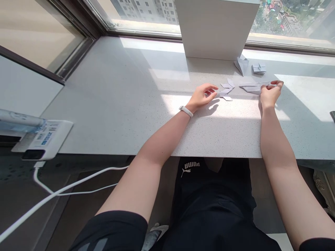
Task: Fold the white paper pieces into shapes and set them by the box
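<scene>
On the sunlit white sill, my left hand hovers with loosely curved fingers, the fingertips just left of a small folded white paper figure with pointed wings. A gap shows between its thumb and fingers, and nothing is visible in them. My right hand pinches the right end of a long, pointed folded paper piece, whose tip points left toward the winged figure. Part of that end is hidden by the fingers. Behind these lie a cone-like folded paper and a compact, blocky folded paper.
A tall grey-white panel stands against the window at the back. To the left, a white power bank-like device with a plugged-in white cable sits at the sill's edge. A dark object shows at the far right.
</scene>
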`<state>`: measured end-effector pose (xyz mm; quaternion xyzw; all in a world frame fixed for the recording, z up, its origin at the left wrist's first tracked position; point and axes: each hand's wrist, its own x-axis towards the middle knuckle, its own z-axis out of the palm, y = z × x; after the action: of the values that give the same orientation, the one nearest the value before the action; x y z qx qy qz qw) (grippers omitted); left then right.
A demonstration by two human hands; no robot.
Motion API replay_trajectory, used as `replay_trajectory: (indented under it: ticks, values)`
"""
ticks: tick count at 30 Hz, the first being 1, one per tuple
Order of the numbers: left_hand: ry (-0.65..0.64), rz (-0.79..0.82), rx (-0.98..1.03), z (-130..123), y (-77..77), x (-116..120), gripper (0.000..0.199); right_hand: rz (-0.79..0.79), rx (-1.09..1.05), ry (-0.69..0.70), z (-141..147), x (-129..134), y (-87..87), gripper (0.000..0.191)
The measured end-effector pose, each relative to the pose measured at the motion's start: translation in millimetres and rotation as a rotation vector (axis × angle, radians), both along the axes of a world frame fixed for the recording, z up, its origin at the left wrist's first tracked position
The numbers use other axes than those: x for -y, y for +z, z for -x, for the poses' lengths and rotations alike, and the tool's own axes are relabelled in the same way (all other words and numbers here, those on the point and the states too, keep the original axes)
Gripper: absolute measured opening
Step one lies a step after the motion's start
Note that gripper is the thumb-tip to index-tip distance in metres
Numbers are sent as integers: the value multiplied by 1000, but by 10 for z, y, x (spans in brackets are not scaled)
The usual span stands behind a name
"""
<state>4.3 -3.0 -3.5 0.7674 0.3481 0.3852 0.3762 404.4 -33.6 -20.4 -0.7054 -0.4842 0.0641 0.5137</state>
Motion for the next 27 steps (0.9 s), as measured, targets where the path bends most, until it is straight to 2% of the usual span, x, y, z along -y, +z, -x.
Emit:
replay_trajectory:
  ticks: [2,3,8,15,18,20,24,27]
  values:
    - [5,-11,-3,-5,-4,-10,21,7,-22,-132,34,-9,21,34]
    - [6,-16,-5,-6,-6,-13,21,16,-25,-155,57,-22,33,35]
    - [-11,-36,-21,0,-12,-13,21,89,47,-89,149,-88,70,34]
    - [-7,-30,-25,-12,5,11,19,72,-25,-140,131,-146,11,29]
    - [11,-64,-32,-30,2,7,22,35,-80,-54,162,-143,73,40]
    - [33,-85,-24,-43,-11,-2,32,-21,-41,38,269,-105,159,47]
    - [70,-106,42,-59,-51,-27,56,-101,59,229,726,78,331,45]
    - [67,-97,57,-49,-56,-44,53,-14,84,368,1117,227,384,44]
